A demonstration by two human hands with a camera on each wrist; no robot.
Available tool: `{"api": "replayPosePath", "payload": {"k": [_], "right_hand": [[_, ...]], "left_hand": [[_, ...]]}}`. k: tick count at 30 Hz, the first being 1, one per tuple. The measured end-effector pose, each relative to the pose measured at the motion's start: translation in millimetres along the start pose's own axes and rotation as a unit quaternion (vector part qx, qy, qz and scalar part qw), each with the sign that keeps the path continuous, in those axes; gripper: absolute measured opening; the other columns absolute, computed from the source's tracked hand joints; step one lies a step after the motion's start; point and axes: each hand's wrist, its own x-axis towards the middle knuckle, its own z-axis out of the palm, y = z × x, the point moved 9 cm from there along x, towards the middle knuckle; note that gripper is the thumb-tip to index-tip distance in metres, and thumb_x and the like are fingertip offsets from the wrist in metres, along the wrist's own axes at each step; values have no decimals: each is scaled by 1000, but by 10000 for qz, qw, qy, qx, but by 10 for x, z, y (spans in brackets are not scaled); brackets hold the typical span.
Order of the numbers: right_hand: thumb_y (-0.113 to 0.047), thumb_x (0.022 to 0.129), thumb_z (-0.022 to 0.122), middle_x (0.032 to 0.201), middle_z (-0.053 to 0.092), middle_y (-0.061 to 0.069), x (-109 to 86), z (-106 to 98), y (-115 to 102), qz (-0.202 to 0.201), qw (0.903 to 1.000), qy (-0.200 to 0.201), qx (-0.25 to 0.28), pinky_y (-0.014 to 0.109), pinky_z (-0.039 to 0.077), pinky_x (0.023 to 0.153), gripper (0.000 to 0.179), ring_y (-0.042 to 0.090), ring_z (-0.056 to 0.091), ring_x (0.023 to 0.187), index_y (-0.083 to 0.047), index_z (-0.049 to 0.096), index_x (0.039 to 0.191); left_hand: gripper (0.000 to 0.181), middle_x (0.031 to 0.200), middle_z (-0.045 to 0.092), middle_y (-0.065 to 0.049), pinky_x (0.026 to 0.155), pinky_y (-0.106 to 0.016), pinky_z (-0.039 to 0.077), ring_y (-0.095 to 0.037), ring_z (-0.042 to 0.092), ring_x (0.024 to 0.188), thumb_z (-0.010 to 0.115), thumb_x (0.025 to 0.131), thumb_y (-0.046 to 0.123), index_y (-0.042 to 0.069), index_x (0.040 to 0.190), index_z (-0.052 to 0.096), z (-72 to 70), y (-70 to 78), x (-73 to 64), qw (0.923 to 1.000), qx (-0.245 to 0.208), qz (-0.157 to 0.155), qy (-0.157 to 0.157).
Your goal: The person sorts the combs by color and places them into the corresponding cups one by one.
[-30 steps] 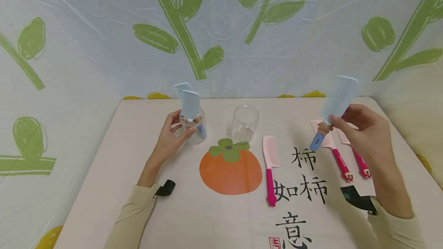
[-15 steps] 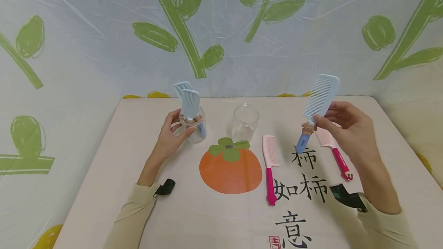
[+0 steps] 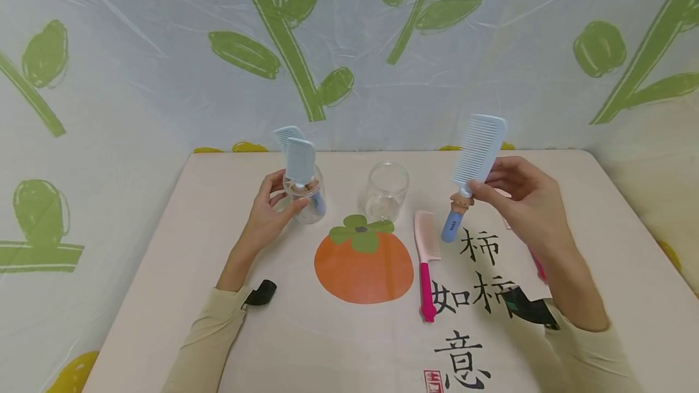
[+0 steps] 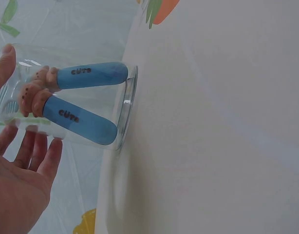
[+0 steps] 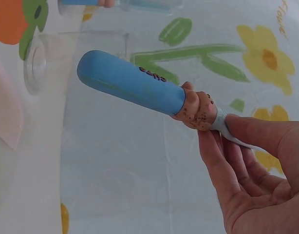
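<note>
In the head view, my left hand (image 3: 266, 217) holds a glass jar (image 3: 309, 215) at the back left of the table, thumb on one side and fingers on the other. Two light blue combs (image 3: 301, 162) stand in it, heads up; their blue handles (image 4: 81, 120) show through the glass in the left wrist view. My right hand (image 3: 530, 202) pinches a third light blue comb (image 3: 479, 147) by its neck, above the table. Its blue handle (image 5: 130, 83), with a brown figure (image 5: 198, 108), points downward. A second glass jar (image 3: 387, 191) stands upright between the hands.
A pink comb (image 3: 427, 236) with a magenta handle lies right of the printed persimmon (image 3: 363, 275). Beneath my right hand, a magenta handle (image 3: 537, 265) shows partly. Black characters (image 3: 463, 359) mark the tabletop (image 3: 306, 344); a patterned sheet (image 3: 415, 102) hangs behind.
My right hand has moved left with the blue comb, toward the second jar, and now covers most of the pink combs at the right. My left hand stays on its jar.
</note>
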Motion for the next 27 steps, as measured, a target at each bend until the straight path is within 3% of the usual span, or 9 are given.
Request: {"api": "replayPosePath", "payload": {"k": [16,27], "right_hand": [[-5,93,76,106,70,-6,83,415,-329,-260,9978,-333,506,17,55,86,38,7,70,100,-3,62,129],[2,91,75,103,70,4,177,659,-570,-514,9865,-482,1479,23,58,87,31,18,71,96,-2,64,119]], "left_hand": [[71,147,41,-24,119,-57,31,-38,39,134,72,94,0,-4,153,31,2,17,-1,10000,27,-28,-4],[71,147,42,-22,119,-54,32,-36,40,135,73,94,2,-3,153,31,6,6,-7,9999,100,-74,3]]}}
